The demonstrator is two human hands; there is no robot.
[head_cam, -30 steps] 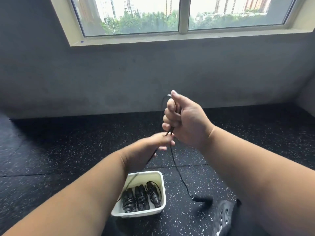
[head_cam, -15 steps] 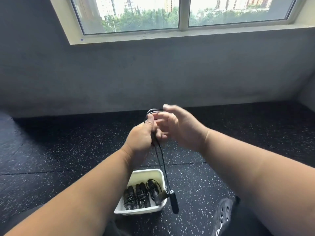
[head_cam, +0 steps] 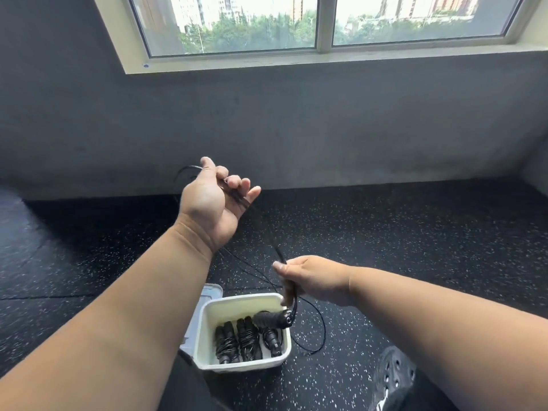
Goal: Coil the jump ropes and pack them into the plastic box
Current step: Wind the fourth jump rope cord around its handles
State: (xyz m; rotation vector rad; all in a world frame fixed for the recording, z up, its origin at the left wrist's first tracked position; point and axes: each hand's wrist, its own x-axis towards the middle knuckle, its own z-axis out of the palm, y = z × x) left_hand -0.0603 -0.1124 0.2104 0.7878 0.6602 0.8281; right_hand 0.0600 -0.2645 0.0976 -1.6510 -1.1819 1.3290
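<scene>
My left hand (head_cam: 212, 201) is raised, palm up, holding folded strands of a thin black jump rope (head_cam: 261, 229) between thumb and fingers. The strands run down and right to my right hand (head_cam: 311, 278), which grips them in a fist just above the box. A black handle (head_cam: 271, 318) of this rope dangles below my right hand over the box's right side, and a loose loop of cord (head_cam: 321, 330) hangs to the floor. The white plastic box (head_cam: 207, 327) sits on the floor and holds three coiled black ropes (head_cam: 246, 339) side by side.
A clear lid (head_cam: 207, 295) lies against the box's left side. Black speckled rubber flooring (head_cam: 415, 247) spreads all around, meeting a grey wall below a window. My black perforated shoe (head_cam: 391, 375) is at the lower right.
My hands have drawn apart: the left rose up and left, the right dropped down and right with the strands. The dangling handle now hangs over the box instead of beside it.
</scene>
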